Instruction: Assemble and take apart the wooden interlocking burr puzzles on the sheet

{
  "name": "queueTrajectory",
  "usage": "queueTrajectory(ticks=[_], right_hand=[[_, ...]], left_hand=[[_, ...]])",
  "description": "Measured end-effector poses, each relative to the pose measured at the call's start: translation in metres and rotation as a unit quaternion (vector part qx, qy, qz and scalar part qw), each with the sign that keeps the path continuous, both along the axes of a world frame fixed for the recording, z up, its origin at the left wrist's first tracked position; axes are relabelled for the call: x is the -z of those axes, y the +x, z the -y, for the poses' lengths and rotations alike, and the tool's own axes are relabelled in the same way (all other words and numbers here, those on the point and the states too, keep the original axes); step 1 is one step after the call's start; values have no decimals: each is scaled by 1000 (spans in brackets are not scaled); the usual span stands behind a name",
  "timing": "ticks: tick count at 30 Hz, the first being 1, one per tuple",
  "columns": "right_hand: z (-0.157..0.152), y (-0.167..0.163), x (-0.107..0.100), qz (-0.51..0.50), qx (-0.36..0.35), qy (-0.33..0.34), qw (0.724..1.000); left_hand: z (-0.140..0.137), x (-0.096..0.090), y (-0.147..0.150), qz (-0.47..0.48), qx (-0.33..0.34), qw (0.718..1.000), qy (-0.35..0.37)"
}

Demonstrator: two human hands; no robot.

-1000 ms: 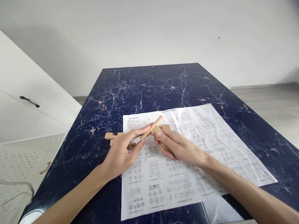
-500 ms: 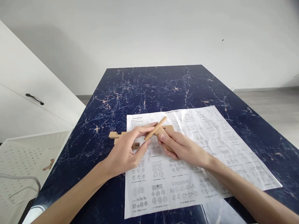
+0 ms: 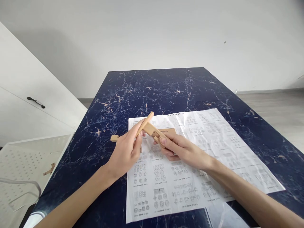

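Note:
My left hand [image 3: 128, 147] pinches a slim wooden puzzle piece [image 3: 149, 118] between thumb and fingers, tilted up and away. Against it, crosswise, lies the end of a slotted wooden puzzle piece [image 3: 152, 129]. My right hand [image 3: 181, 146] grips that slotted piece, thumb on top and fingers curled beneath. Whether the two pieces are joined, I cannot tell. Just past the right fingers shows a flat wooden block [image 3: 170, 130] with a slot, partly covered; whether it is held or lies on the sheet is unclear. Behind my left hand a wooden piece [image 3: 114, 138] pokes out, mostly hidden.
A creased printed sheet [image 3: 199, 190] with rows of small diagrams lies under both hands on the dark blue marbled table [image 3: 152, 88]. On the left, a white perforated surface [image 3: 21, 158] bears a small wooden piece [image 3: 49, 169] and a cable [image 3: 21, 181]. A white cabinet [image 3: 30, 72] stands beyond.
Both hands' pieces have shifted left and turned, so the slotted piece now shows its slot. My left hand has drawn back left and covers more of the wooden pieces behind it.

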State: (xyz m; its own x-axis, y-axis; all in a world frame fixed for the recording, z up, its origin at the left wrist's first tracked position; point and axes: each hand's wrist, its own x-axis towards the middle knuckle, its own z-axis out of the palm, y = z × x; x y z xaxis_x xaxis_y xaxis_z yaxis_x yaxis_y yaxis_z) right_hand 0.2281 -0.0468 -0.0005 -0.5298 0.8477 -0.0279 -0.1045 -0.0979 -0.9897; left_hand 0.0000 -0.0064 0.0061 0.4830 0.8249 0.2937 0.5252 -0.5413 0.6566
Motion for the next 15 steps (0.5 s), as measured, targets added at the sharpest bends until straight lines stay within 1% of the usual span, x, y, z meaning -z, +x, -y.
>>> queueTrajectory(ticks=[2, 5, 9, 13, 15], right_hand=[[1, 1, 2, 7, 9, 7, 1000], [2, 3, 4, 10, 4, 6, 1000], [1, 6, 2, -4, -5, 4, 1000], [0, 9, -2, 7, -26, 7, 1000], [-1, 9, -1, 3, -28, 6, 1000]], left_hand=[[-1, -1, 0, -7, 13, 1000, 1], [-3, -1, -2, -18, 43, 999, 9], [-7, 2, -7, -23, 67, 997, 24], [-10, 4, -12, -37, 100, 994, 26], [-9, 4, -12, -35, 100, 994, 24]])
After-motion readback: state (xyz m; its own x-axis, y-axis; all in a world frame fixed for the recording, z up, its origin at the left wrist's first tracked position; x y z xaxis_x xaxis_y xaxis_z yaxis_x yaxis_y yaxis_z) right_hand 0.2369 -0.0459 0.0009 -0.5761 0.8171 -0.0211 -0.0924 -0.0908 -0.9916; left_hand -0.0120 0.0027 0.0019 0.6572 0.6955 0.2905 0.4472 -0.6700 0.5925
